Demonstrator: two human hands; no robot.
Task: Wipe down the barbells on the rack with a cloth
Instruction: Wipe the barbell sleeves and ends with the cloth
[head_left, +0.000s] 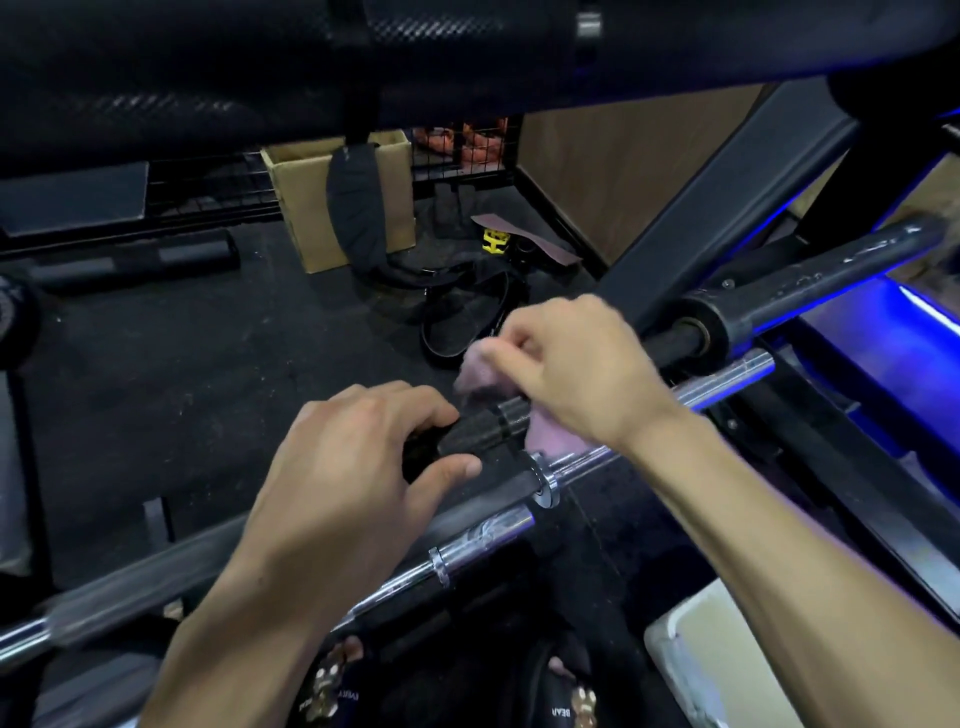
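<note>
Head cam looks down at several barbells lying side by side on the rack. The left hand (358, 457) has its fingers (415, 402) and thumb curled round the black end (457, 436) of one barbell, gripping it. The right hand (566, 364) pinches a pink cloth (550, 431) — bunched up and pressed on that same bar just past the collar, touching the left hand's bar end. A chrome barbell (478, 535) lies nearer the camera, and a scuffed dark one (810, 280) sits up right. A cardboard box (306, 213) stands on the floor behind — bit blurry there.
</note>
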